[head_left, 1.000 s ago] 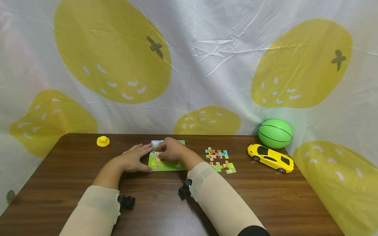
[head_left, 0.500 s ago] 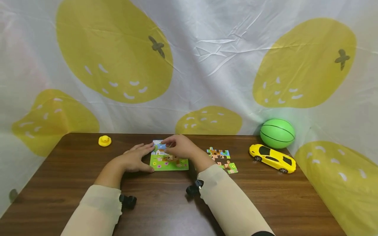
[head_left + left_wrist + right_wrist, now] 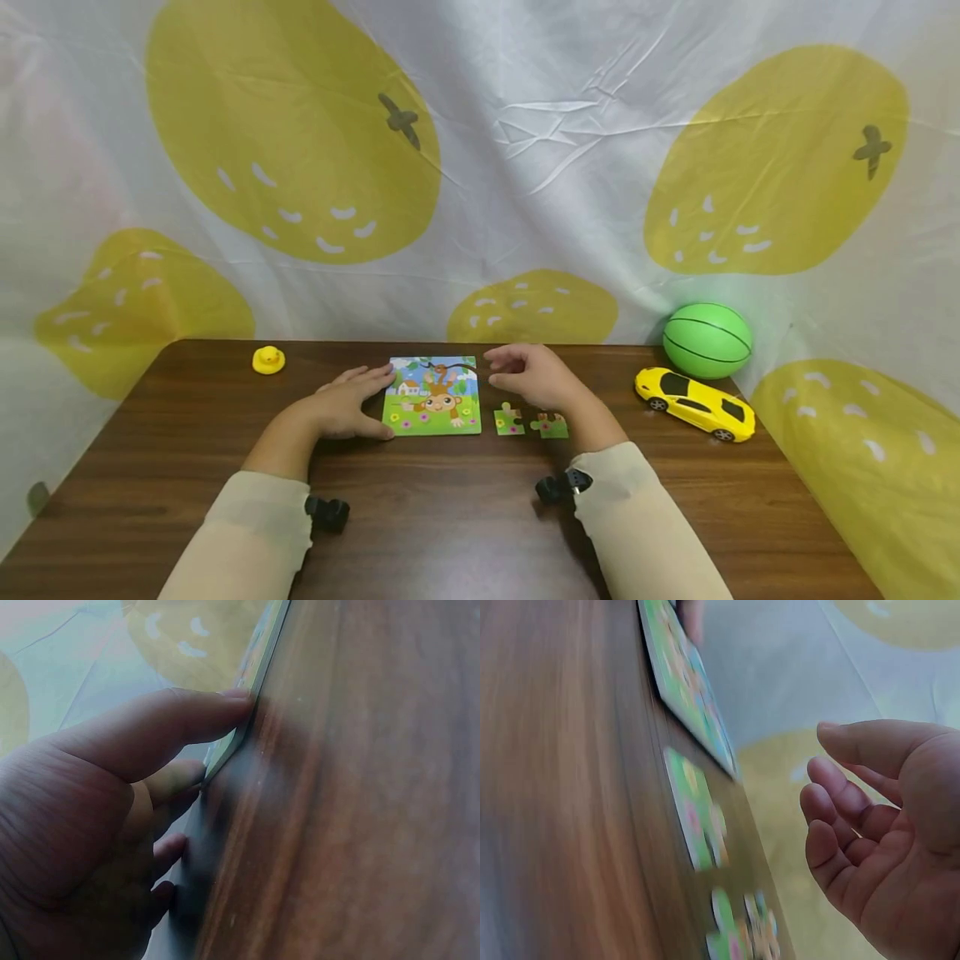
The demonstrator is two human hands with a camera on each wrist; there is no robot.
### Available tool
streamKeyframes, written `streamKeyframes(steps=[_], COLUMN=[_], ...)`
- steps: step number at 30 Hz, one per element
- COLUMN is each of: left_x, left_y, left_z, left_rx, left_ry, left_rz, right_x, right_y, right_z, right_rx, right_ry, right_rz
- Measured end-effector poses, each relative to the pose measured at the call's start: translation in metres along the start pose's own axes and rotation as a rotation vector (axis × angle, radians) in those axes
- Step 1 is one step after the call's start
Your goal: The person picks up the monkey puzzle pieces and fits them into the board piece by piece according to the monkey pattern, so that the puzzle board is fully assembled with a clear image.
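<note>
A square jigsaw puzzle [image 3: 433, 412] with a monkey, a house and flowers lies flat on the table. My left hand [image 3: 348, 408] rests at its left side, the extended fingers touching the upper corner and the thumb at the lower one. In the left wrist view the thumb [image 3: 202, 718] touches the puzzle's edge. To the right of the puzzle, my right hand [image 3: 536, 377] hovers with loosely bent fingers and nothing between them. Below it lie a loose puzzle piece [image 3: 509, 421] and another jigsaw piece [image 3: 553, 427]; the hand and wrist hide part of that area.
A yellow rubber duck [image 3: 268, 360] sits at the back left of the brown table [image 3: 435, 517]. At the back right are a yellow toy car [image 3: 693, 403] and a green ball [image 3: 707, 340]. A lemon-print cloth [image 3: 525, 192] hangs behind the table.
My right hand has moved off the puzzle to the right, over the loose pieces, uncovering the monkey picture. The left hand has stayed at the puzzle's left edge.
</note>
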State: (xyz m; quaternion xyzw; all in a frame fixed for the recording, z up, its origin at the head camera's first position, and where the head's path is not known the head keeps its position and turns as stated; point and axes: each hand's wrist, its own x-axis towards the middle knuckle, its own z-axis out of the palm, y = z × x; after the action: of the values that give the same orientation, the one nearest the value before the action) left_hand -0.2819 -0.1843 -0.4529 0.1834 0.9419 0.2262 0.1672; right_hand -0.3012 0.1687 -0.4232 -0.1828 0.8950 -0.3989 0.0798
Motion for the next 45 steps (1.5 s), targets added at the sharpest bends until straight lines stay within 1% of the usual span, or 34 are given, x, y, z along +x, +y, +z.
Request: streamKeyframes(steps=[4,9,15,17,19,23,29,34,40,45], left_x=[0.001,0.002,0.001,0.001,0.000,-0.001,-0.001,-0.001,-0.001,-0.001], left_y=[-0.001,-0.002,-0.001,0.000,0.000,0.001,0.002,0.002,0.002,0.001], left_z=[0.001,0.001,0.001,0.001,0.001,0.001,0.000,0.000,-0.001,0.000], left_rx=[0.005,0.010,0.009,0.008,0.007,0.007,0.005,0.004,-0.001,-0.003], left_ry=[0.008,0.010,0.005,0.004,0.003,0.002,0.001,-0.001,-0.003,-0.003], left_rz=[0.002,0.004,-0.003,-0.004,-0.004,-0.003,-0.005,-0.009,-0.007,-0.003], right_x=[-0.010,-0.017,-0.020,-0.021,-0.022,-0.024,-0.023,-0.022,-0.020,-0.019], right_y=[0.017,0.037,0.055,0.059,0.061,0.066,0.071,0.074,0.073,0.070], right_z=[-0.015,-0.030,-0.039,-0.041,-0.042,-0.044,-0.045,-0.044,-0.043,-0.042], right_rx=[0.008,0.009,0.006,-0.004,-0.028,-0.049,-0.002,0.017,-0.010,-0.048], right_ry=[0.030,0.052,0.076,0.070,0.060,0.030,-0.022,-0.045,-0.053,-0.039], right_rz=[0.052,0.089,0.122,0.117,0.105,0.113,0.169,0.206,0.237,0.245])
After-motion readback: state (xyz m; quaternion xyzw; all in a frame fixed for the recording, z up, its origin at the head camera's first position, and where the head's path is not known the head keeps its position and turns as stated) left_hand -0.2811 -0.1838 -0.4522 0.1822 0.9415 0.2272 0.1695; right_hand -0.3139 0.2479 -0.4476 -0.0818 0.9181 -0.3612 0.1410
